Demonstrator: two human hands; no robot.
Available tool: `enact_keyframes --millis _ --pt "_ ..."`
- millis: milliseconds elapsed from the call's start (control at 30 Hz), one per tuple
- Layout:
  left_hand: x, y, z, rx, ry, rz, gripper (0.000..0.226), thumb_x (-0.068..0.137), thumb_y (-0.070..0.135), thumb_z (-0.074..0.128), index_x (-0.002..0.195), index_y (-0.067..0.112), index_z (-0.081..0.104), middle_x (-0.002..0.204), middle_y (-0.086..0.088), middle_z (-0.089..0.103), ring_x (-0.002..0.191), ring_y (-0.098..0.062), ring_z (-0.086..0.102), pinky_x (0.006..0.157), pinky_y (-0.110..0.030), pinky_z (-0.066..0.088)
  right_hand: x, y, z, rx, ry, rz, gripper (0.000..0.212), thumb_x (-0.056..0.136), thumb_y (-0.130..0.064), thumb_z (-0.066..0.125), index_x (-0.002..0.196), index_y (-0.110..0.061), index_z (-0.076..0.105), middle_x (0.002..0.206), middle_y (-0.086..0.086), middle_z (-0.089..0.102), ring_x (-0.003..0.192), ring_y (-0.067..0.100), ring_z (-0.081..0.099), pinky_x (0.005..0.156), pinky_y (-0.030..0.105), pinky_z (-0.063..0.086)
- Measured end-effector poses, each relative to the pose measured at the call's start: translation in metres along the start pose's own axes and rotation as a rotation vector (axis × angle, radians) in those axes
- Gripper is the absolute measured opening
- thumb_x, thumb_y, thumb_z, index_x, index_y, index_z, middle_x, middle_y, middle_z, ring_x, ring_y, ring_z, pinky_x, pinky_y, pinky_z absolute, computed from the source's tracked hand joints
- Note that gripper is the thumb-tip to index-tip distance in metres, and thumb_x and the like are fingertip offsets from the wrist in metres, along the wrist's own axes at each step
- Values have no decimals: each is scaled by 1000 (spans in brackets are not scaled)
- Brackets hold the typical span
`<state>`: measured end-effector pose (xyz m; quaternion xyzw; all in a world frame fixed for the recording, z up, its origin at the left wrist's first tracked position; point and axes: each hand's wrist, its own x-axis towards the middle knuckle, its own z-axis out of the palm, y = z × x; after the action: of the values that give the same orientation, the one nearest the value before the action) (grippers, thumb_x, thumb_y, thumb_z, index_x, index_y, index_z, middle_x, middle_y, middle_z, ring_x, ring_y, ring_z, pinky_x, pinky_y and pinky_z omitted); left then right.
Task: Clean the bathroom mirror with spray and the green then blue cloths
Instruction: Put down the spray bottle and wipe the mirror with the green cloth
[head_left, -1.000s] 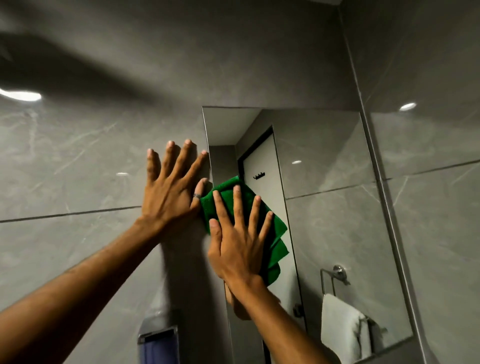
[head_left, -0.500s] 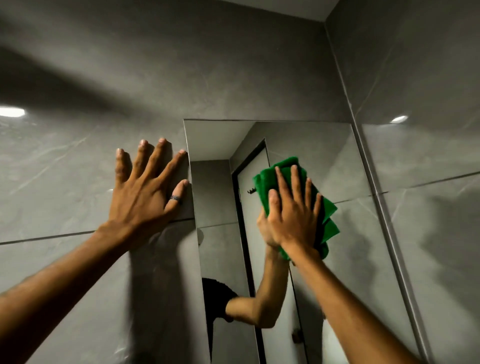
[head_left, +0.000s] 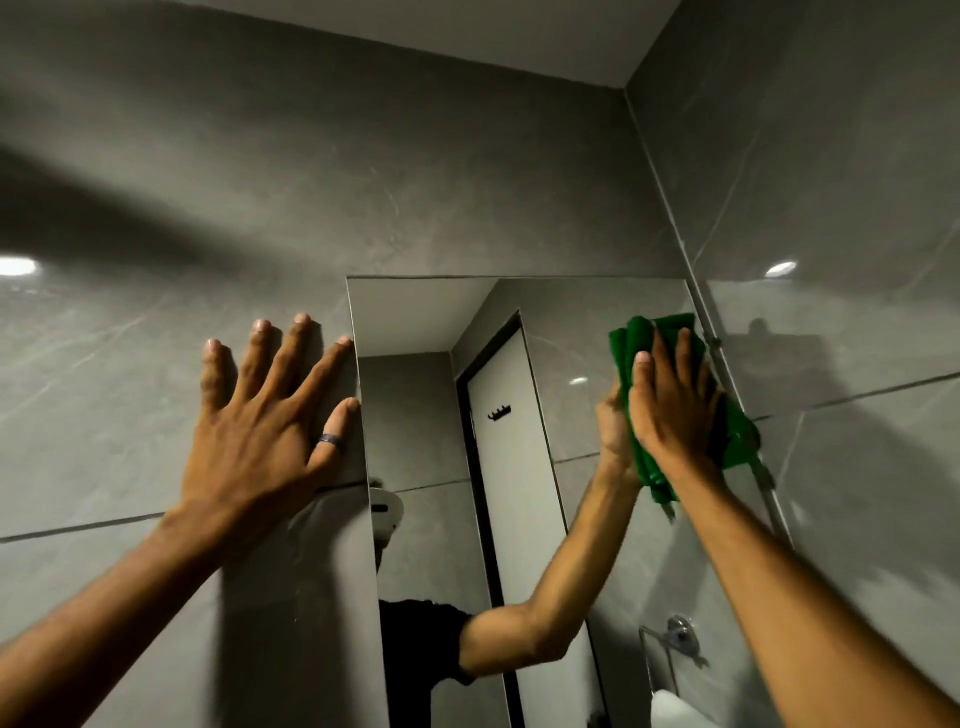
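The frameless mirror (head_left: 519, 364) hangs on the grey tiled wall, running from the middle of the view to the right corner. My right hand (head_left: 672, 408) presses the folded green cloth (head_left: 636, 338) flat against the mirror's upper right part, close to its right edge. The cloth sticks out above and below my fingers. My left hand (head_left: 265, 421) lies flat on the wall tile with fingers spread, its thumb and forefinger touching the mirror's left edge. The spray and the blue cloth are out of sight.
The side wall (head_left: 831, 260) meets the mirror's right edge at the corner. In the reflection I see a door with a black hook rail (head_left: 500, 414), a chrome towel ring (head_left: 675, 636) and a white towel at the bottom right.
My right hand has slid the green cloth from the mirror's left side across to its upper right edge. My left hand has stayed flat on the wall by the left edge.
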<state>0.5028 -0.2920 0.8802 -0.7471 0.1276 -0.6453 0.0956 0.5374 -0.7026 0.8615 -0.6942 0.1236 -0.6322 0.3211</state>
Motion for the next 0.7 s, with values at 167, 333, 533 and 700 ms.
enact_keyframes --millis 167,333,533,700 --pt "0 4 -3 1 -17 -12 71 99 67 8 164 40 4 175 -4 2 162 -31 -4 129 -61 -1 -29 -97 19 -15 -12 -186 58 101 -55 12 157 -43 12 170 -3 7 155 36 10 123 63 7" --pt "0 3 -3 -11 -23 -38 71 99 68 10 163 40 1 175 0 0 162 -26 -7 130 -58 -3 -70 -203 41 54 -77 -345 59 100 -61 15 157 -44 9 170 -3 -1 156 37 -4 121 66 -4" --pt "-2 2 -6 -6 -39 -29 76 97 68 8 164 31 5 174 -4 1 161 -29 -6 130 -58 1 -94 -245 50 40 -135 -624 61 98 -65 11 156 -47 8 170 -3 -2 156 37 -6 120 66 -6" --pt "-4 2 -8 -11 -43 -29 73 98 67 10 163 36 2 174 -2 -4 161 -28 -10 130 -56 -1 -47 -207 43 10 -94 -571 59 99 -65 14 155 -49 9 170 -6 3 157 32 1 123 63 2"
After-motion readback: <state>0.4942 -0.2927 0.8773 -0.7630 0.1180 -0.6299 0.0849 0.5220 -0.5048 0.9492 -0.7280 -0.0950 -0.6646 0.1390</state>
